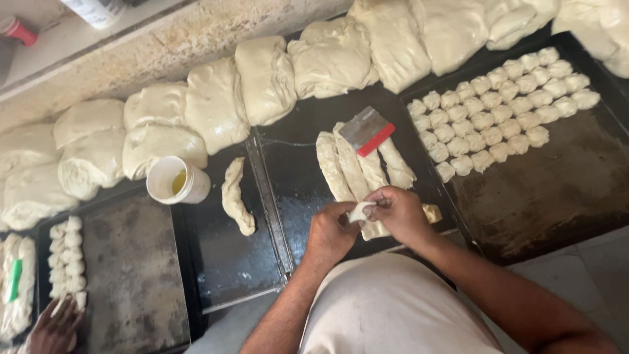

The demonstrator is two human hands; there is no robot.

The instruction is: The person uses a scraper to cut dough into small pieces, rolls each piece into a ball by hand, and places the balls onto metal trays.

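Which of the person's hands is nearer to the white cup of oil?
Left. The left hand is to the right of the white cup; the right hand lies farther right still.

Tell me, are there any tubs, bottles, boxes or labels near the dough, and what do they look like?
White plastic cup: round and open, on the dark tray left of the hands, yellow liquid inside.
White container: top left on the ledge, cut off by the frame; only its lower part shows.
Red cap or bottle end: far top left corner, small and round.
No boxes, signs or screens.
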